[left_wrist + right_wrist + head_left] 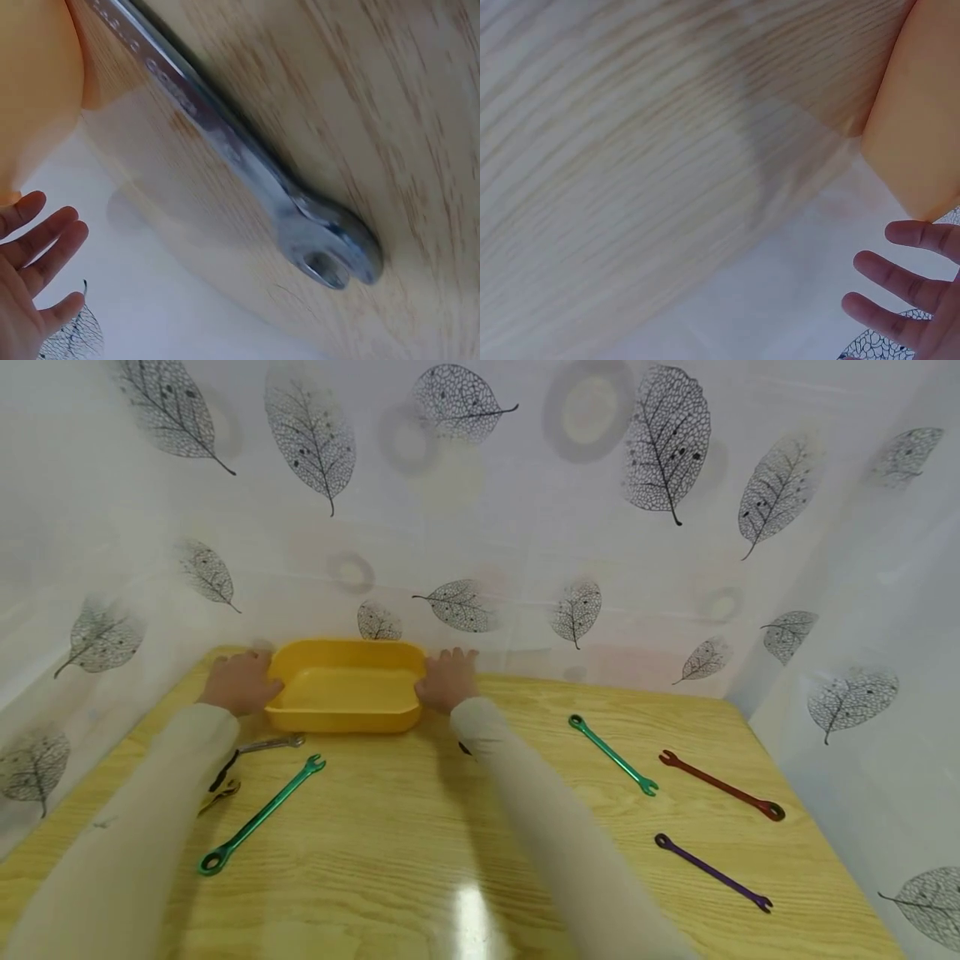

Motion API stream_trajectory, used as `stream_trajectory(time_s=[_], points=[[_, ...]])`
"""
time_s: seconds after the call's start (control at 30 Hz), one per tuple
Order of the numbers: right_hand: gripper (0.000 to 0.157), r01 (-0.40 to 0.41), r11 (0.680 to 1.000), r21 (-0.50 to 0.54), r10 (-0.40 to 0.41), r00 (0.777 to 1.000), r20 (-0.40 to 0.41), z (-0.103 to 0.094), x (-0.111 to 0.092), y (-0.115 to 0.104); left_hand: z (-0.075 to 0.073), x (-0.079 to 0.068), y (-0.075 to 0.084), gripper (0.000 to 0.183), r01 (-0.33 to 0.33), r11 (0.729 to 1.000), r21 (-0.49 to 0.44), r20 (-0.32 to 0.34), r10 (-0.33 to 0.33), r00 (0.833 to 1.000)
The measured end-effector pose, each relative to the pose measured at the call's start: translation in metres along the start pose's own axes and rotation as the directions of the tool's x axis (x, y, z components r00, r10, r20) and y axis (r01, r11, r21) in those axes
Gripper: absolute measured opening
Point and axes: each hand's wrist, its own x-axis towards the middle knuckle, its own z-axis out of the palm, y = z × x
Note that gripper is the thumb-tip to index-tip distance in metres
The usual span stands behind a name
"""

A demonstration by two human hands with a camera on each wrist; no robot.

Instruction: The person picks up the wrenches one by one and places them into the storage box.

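Note:
A yellow plastic basin stands at the back of the wooden table, with a hand at each short end. My left hand is at its left end, thumb over the rim. In the left wrist view, the fingers are spread and fairly straight, one fingertip right at the rim. My right hand touches the other end, thumb at the rim. Its fingers extend apart beside the basin wall in the right wrist view. A silver wrench lies just in front of the basin on the left.
Beside my left forearm lie a green wrench and a small brass-coloured wrench. On the right are a green wrench, a red wrench and a purple wrench. A leaf-patterned curtain hangs behind the table.

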Motion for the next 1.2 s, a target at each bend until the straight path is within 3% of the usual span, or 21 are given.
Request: stream_trajectory(time_s=[0.23, 0.5, 0.97, 1.2], points=[[0.039, 0.005, 1.0, 0.019, -0.005, 1.0, 0.012, -0.002, -0.013, 0.016, -0.001, 0.001, 0.019, 0.061, -0.032, 0.999, -0.017, 0.0, 0.032, 0.999], [0.036, 0.018, 0.999, 0.026, -0.018, 1.0, -0.003, 0.001, -0.025, 0.032, 0.006, 0.004, 0.032, 0.056, -0.061, 0.997, -0.047, -0.05, 0.059, 0.997], [0.028, -0.006, 0.996, 0.087, 0.005, 1.0, 0.011, -0.001, -0.042, 0.05, 0.012, 0.002, 0.057, 0.045, -0.054, 0.996, -0.064, -0.117, 0.046, 0.992], [0.025, -0.01, 0.994, 0.112, 0.012, 1.0, -0.021, 0.002, -0.051, 0.061, 0.011, -0.003, 0.075, 0.047, -0.035, 0.997, -0.067, -0.128, 0.026, 0.991]])
